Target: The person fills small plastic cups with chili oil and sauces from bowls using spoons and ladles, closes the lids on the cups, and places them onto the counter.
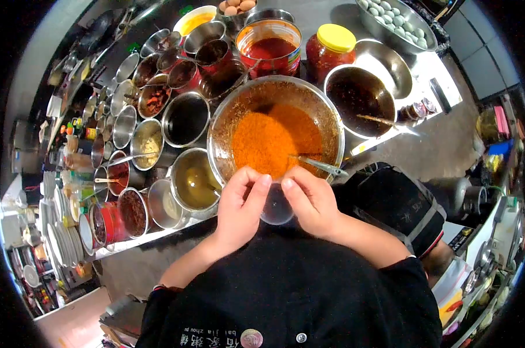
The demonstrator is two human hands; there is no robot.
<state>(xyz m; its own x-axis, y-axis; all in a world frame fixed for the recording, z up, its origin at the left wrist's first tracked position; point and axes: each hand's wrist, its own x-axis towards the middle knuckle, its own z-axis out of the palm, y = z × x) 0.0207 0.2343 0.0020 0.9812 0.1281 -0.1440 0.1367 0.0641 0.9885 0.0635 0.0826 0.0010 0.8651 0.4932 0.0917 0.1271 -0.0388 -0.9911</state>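
Note:
My left hand [243, 200] and my right hand [310, 198] are side by side at the near edge of a large metal bowl [214, 124]. Between them is a small clear round plastic cup [277, 207], pinched from both sides with the thumbs at its far rim. Orange-red sauce [268, 136] fills the large bowl, and a metal spoon [326, 167] leans out over its right side. Just left of my left hand stands a metal pot [196, 180] of yellowish liquid.
Many metal pots of sauces stand at the left. Farther back are a large red can [268, 49], a yellow-lidded jar [336, 39] and a pan of pale eggs [397, 23]. A dark sauce pot [360, 98] stands right. Another person [390, 203] in black is close at my right.

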